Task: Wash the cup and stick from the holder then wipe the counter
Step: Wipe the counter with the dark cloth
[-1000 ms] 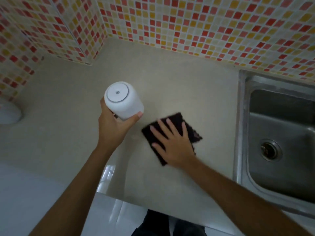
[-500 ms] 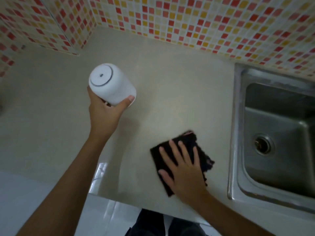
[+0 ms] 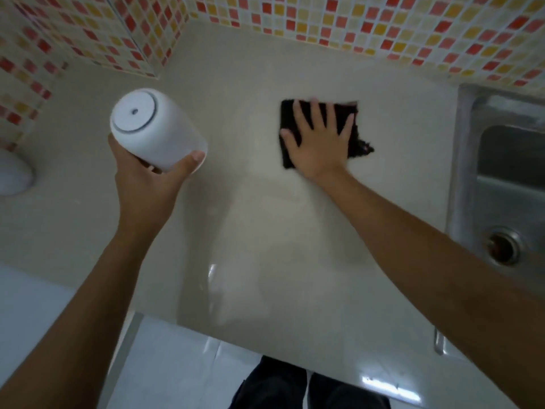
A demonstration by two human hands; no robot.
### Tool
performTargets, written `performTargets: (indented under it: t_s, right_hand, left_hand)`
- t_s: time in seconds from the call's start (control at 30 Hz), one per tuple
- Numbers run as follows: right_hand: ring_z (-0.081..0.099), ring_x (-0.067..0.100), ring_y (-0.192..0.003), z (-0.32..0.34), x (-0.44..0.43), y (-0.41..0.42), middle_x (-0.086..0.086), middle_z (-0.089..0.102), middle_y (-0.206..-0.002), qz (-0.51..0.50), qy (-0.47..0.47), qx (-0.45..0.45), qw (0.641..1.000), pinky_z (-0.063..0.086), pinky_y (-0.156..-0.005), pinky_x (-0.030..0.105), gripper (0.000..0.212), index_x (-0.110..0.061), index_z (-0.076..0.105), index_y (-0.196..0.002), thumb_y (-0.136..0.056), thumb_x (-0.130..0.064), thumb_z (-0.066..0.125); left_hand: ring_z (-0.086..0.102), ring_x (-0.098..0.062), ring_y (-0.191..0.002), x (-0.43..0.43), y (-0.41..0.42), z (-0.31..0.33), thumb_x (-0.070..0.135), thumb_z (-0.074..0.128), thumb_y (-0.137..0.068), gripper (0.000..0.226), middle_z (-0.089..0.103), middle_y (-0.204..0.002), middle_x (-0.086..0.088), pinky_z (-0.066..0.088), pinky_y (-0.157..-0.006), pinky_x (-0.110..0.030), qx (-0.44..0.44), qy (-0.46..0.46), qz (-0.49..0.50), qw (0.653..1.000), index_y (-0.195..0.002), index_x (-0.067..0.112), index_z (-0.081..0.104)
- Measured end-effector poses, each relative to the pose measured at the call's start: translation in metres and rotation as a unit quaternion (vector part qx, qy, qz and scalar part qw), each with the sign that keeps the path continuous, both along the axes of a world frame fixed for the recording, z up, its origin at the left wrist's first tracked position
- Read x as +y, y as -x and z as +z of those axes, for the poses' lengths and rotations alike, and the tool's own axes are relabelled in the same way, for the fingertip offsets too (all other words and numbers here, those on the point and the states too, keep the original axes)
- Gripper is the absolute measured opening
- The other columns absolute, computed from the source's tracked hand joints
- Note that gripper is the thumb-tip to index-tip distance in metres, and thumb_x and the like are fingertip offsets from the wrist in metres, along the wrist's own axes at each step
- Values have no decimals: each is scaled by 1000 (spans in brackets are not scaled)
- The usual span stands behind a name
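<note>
A home kitchen: steel sink [image 3: 501, 184] (with drain), beige counter [image 3: 253, 231], mosaic-tiled wall [image 3: 383, 28].

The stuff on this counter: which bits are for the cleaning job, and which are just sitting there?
For the job: white cup in the left hand; dark cloth under the right hand; counter.

Just there: sink, tiled wall, white object at the left edge.

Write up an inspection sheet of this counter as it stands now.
Surface: beige counter, glossy sheen near its front edge.
Job's things: white cup held bottom-up off the counter; dark cloth flat on the counter; stick not seen.
Clutter: white rounded object at the left edge, partly cut off.
Hands: left hand grips the cup; right hand spread flat on the cloth.
Cables: nothing seen.
Surroundings: mosaic tile wall; steel sink to the right.
</note>
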State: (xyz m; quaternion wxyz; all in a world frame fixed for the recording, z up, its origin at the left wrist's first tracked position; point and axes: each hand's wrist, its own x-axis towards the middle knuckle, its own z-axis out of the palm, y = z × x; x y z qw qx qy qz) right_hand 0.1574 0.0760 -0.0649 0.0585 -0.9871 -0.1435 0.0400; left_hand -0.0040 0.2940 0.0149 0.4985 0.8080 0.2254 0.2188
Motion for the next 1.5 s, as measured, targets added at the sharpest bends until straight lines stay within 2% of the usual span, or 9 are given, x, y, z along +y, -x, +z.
performTargets:
  t_s: [0.17,0.27,0.43,0.63,0.83,1.0,1.1,1.33,1.5]
  right_hand:
    - [6,33,-146,11,0,213,4,14,-160,234,-69,50,968,5,-108,67,62,-42,17,-149,-92,-63,32]
    - [7,28,-147,9,-18,233,0,16,-160,297,-75,69,949,5,-112,64,58,-43,21,-148,-94,-64,29]
    - [23,28,-143,-6,-24,88,0,31,-155,159,-55,-24,985,8,-111,64,57,-44,33,-144,-90,-64,35]
    - [4,27,-147,1,-69,-102,-1,7,-161,-40,-13,41,998,-3,-112,62,67,-44,11,-149,-88,-73,10]
    - [16,29,-145,1,-97,39,2,20,-159,-39,-21,-27,999,6,-113,61,60,-42,21,-148,-93,-65,23]
    - [14,29,-146,14,-135,217,-1,17,-159,156,-10,32,987,16,-110,63,63,-42,20,-148,-91,-66,33]
    - [19,27,-145,7,-154,163,-1,23,-158,172,-9,15,985,17,-110,63,62,-43,25,-147,-90,-64,37]
    - [4,26,-147,0,-156,-72,-3,6,-161,-148,-3,30,989,-1,-115,59,67,-46,9,-148,-88,-74,13]
    - [6,29,-147,-3,-147,-28,-2,10,-161,-158,0,-5,987,0,-112,65,66,-44,10,-149,-89,-71,11]
  left_hand:
    - [50,1,-123,-7,-10,-3,40,83,-70,98,46,-141,7,50,-98,-27,-17,10,26,999,-146,18,24]
    - [48,3,-123,-20,-16,-9,38,82,-72,96,45,-142,7,50,-97,-26,-15,21,17,1000,-146,18,23]
    - [51,-2,-123,-24,-24,-18,40,83,-69,97,49,-141,3,50,-96,-24,-4,15,-5,1000,-145,16,28]
    - [52,-3,-123,-30,-21,-28,39,82,-71,94,50,-140,1,49,-97,-21,-4,4,-24,1000,-144,13,29]
    - [51,0,-122,-41,-37,-27,39,83,-68,99,49,-140,5,48,-102,-32,-11,30,-23,999,-145,14,26]
    - [53,0,-120,-59,-63,-21,34,86,-66,99,51,-137,8,48,-101,-32,-25,57,-48,997,-145,18,27]
    - [52,3,-119,-67,-69,-18,27,86,-67,97,49,-136,8,48,-98,-22,-27,55,-73,995,-144,17,27]
    - [51,8,-117,-74,-46,-32,27,86,-67,91,50,-133,14,47,-90,-11,2,42,-113,993,-137,29,27]
    - [51,6,-119,-79,-35,-42,29,86,-68,91,50,-132,18,47,-97,-20,14,53,-128,990,-137,29,27]
